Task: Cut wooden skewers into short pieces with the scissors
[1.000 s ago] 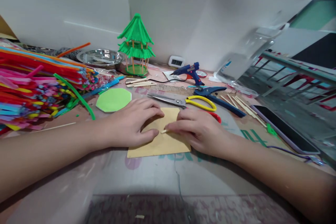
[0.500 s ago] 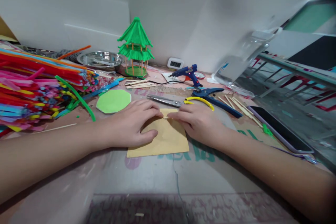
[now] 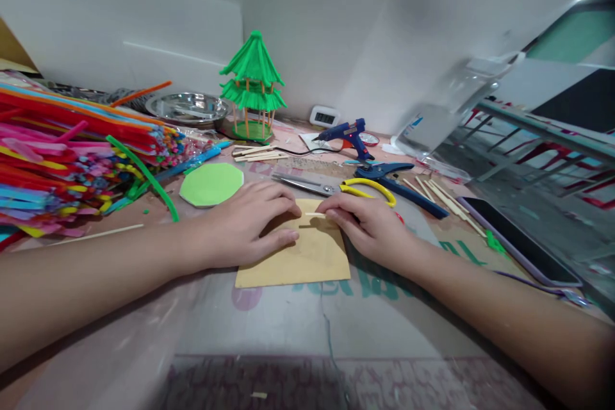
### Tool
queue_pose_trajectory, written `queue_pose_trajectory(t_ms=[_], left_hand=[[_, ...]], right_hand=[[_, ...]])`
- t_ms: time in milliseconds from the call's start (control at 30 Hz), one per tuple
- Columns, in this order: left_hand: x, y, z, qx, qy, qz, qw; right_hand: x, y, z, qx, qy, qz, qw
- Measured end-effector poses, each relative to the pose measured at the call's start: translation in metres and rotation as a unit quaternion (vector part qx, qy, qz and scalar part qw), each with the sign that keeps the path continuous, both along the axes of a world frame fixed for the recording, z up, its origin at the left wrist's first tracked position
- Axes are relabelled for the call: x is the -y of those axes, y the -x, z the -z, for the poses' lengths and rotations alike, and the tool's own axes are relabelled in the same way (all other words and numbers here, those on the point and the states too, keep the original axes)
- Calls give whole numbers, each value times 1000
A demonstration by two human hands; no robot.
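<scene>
A tan card [image 3: 307,259] lies flat on the table [image 3: 269,327]. The left hand [image 3: 240,224] rests flat on the card's left part, fingers spread a little. The right hand [image 3: 369,230] pinches a small stick [image 3: 314,214] near the card's far edge. Just behind the card lie scissors [image 3: 336,187] with yellow handles. Left of the card sits a green paper circle [image 3: 211,184], then a big heap of fuzzy sticks [image 3: 62,160]. Far behind the card stand a green little tower [image 3: 252,86] and a metal bowl [image 3: 185,107]; what is in the bowl I cannot tell.
</scene>
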State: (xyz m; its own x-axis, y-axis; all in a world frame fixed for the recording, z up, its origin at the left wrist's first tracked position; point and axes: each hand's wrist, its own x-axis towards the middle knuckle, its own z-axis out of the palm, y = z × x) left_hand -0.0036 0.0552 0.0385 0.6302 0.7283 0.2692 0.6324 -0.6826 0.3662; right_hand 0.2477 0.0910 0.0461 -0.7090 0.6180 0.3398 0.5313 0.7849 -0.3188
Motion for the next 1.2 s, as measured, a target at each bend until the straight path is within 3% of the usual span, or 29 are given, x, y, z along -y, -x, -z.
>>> queue_pose_trajectory(t_ms=[333, 600, 667, 733, 833, 900, 1067, 1200], left_hand=[[-4, 2, 2, 71, -123, 33, 989], [2, -1, -3, 98, -115, 46, 987], [4, -1, -6, 98, -107, 32, 989], [5, -2, -6, 91, -103, 24, 990], [4, -2, -4, 77, -106, 42, 990], [3, -2, -3, 71, -110, 47, 990], [4, -1, -2, 56, -72, -17, 996], [7, -1, -2, 5, -30, 30, 999]], right_hand=[[7, 5, 1, -27, 47, -51, 997], [9, 7, -2, -77, 105, -69, 989], [14, 8, -7, -155, 162, -35, 974], [19, 9, -12, -244, 238, 0, 940], [27, 13, -19, -284, 302, 5, 910], [29, 16, -20, -274, 292, 1, 916], [17, 10, -14, -276, 193, 43, 941], [7, 3, -10, -217, 117, 47, 968]])
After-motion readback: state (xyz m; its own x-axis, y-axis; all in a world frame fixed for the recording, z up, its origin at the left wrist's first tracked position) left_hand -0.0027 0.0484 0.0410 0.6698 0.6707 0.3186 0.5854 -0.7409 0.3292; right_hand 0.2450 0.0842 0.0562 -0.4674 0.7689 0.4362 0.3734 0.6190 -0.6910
